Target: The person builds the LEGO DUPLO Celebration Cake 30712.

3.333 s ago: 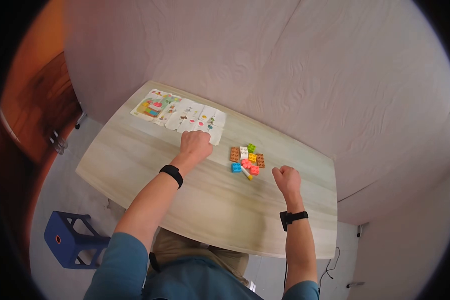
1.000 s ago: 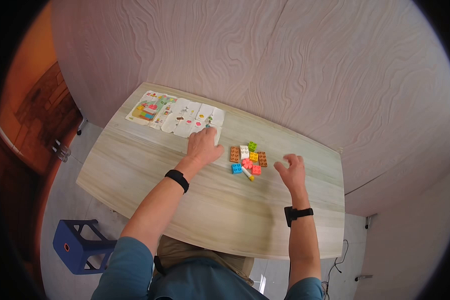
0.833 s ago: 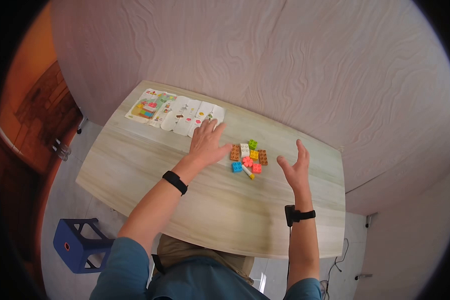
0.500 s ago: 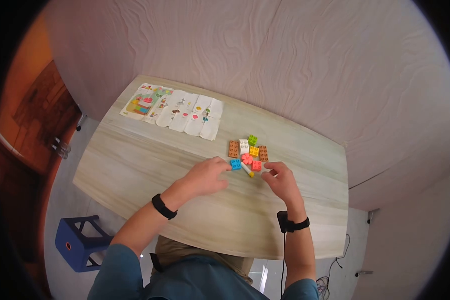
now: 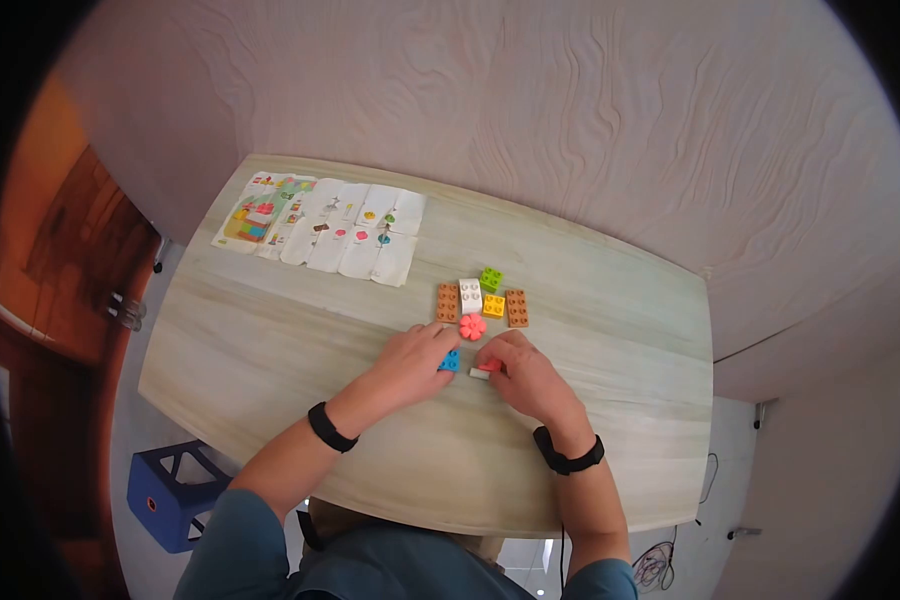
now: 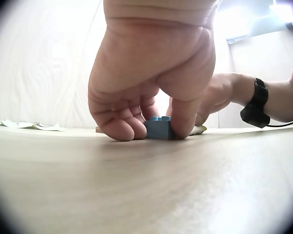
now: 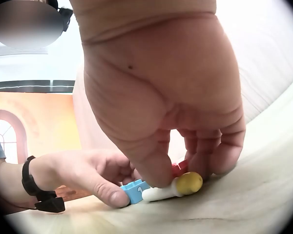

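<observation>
My left hand [image 5: 402, 368] pinches the blue brick [image 6: 158, 129] between thumb and fingers, down on the table. Just to its right my right hand [image 5: 528, 380] has thumb and fingers round the coral-red brick [image 7: 178, 168], mostly hidden by them. A white stick with a yellow tip [image 7: 187, 184] lies against the right thumb. Beyond the hands sits a coral flower piece [image 5: 472, 326], close to the white brick [image 5: 470, 295], the yellow brick [image 5: 493, 305], the green brick [image 5: 491, 279] and two brown bricks [image 5: 447, 302] [image 5: 517, 308].
An unfolded instruction sheet [image 5: 355, 230] lies at the table's back left. The wooden table [image 5: 610, 350] stands against a pale panel wall. A blue stool [image 5: 175, 490] is on the floor at the left, and cables lie on the floor at the right.
Both hands have come together at the near side of the bricks. The left has taken hold of the blue brick, the right of the coral-red one. The white stick has turned.
</observation>
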Tool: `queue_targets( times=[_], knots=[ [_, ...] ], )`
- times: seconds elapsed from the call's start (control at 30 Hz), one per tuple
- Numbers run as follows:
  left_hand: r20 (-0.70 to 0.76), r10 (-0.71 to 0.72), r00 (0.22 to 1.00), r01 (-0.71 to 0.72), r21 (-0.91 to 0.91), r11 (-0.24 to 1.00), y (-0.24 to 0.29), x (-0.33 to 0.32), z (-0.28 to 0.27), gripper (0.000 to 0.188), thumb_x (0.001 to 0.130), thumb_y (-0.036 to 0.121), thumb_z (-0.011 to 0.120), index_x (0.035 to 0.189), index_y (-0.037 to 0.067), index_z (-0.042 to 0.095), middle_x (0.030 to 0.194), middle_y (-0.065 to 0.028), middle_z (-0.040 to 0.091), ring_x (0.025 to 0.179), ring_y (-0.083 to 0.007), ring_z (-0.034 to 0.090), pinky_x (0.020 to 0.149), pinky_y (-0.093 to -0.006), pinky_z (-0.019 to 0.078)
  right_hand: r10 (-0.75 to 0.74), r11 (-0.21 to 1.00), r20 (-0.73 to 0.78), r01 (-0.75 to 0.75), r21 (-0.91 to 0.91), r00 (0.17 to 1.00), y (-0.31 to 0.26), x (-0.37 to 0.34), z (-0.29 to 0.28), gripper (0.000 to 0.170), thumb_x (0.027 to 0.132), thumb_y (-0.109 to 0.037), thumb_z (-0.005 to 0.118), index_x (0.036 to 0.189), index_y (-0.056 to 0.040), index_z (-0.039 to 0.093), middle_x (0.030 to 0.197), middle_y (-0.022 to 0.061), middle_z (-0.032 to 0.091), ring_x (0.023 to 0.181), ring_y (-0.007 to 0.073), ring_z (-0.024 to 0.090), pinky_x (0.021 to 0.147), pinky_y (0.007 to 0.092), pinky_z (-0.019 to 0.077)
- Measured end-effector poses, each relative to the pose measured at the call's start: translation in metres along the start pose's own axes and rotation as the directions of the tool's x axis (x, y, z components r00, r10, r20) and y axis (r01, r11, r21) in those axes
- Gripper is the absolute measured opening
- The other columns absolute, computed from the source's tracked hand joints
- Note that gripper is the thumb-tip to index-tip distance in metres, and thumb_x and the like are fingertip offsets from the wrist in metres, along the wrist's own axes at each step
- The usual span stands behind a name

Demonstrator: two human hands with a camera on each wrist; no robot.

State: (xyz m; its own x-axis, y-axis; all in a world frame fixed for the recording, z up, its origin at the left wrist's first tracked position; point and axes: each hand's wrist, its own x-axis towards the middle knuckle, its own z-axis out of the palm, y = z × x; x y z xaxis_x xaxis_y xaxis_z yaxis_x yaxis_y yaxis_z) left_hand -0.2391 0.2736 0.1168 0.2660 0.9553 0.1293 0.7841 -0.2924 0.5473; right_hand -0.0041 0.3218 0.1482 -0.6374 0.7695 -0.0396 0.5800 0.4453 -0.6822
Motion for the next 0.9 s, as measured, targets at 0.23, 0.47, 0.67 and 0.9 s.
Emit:
queue_targets(
  times=[0.23, 0.47, 0.67, 0.9],
  knots=[
    [-0.001, -0.162, 0.987, 0.16, -0.131, 0.978, 0.009, -0.006, 0.001, 0.046, 0.085, 0.021, 0.081, 0.123, 0.007, 0.058, 0.119, -0.0151, 0.065, 0.107, -0.0387, 0.067, 0.09, -0.0461, 0.055, 0.065, 0.997, -0.122, -0.061, 0.039, 0.99, 0.009, 0.009, -0.016, 0.03, 0.09, -0.005, 0.071, 0.12, -0.0055, 0.072, 0.118, 0.0167, 0.067, 0.105, 0.0346, 0.069, 0.09, 0.0407, 0.0565],
    [0.044, -0.325, 0.945, 0.328, -0.101, 0.939, 0.008, 0.011, -0.001, 0.065, 0.083, 0.034, 0.087, 0.133, 0.007, 0.055, 0.127, -0.0179, 0.064, 0.113, -0.0376, 0.068, 0.093, -0.0462, 0.0556, 0.215, 0.976, -0.331, -0.214, 0.039, 0.919, 0.029, 0.036, -0.017, 0.049, 0.088, -0.018, 0.078, 0.133, -0.005, 0.065, 0.123, 0.0212, 0.066, 0.107, 0.0405, 0.069, 0.091, 0.0461, 0.0579],
    [0.056, -0.344, 0.937, 0.348, -0.141, 0.927, 0.002, 0.011, 0.003, 0.07, 0.082, 0.035, 0.088, 0.137, 0.008, 0.054, 0.129, -0.0179, 0.063, 0.117, -0.0374, 0.066, 0.096, -0.0462, 0.0549, 0.216, 0.946, -0.242, -0.264, -0.19, 0.946, 0.045, 0.047, -0.013, 0.056, 0.085, -0.023, 0.08, 0.136, -0.0113, 0.061, 0.117, 0.0201, 0.067, 0.11, 0.0407, 0.068, 0.092, 0.0495, 0.058],
    [0.073, -0.34, 0.937, 0.348, -0.148, 0.926, -0.002, 0.01, -0.003, 0.072, 0.081, 0.032, 0.086, 0.141, 0.008, 0.054, 0.131, -0.018, 0.062, 0.12, -0.0386, 0.065, 0.099, -0.0478, 0.0543, 0.301, 0.908, -0.204, -0.345, -0.236, 0.932, 0.04, 0.033, -0.018, 0.038, 0.087, -0.024, 0.078, 0.119, -0.0086, 0.065, 0.107, 0.018, 0.07, 0.1, 0.037, 0.07, 0.086, 0.0464, 0.0577]
  ],
)
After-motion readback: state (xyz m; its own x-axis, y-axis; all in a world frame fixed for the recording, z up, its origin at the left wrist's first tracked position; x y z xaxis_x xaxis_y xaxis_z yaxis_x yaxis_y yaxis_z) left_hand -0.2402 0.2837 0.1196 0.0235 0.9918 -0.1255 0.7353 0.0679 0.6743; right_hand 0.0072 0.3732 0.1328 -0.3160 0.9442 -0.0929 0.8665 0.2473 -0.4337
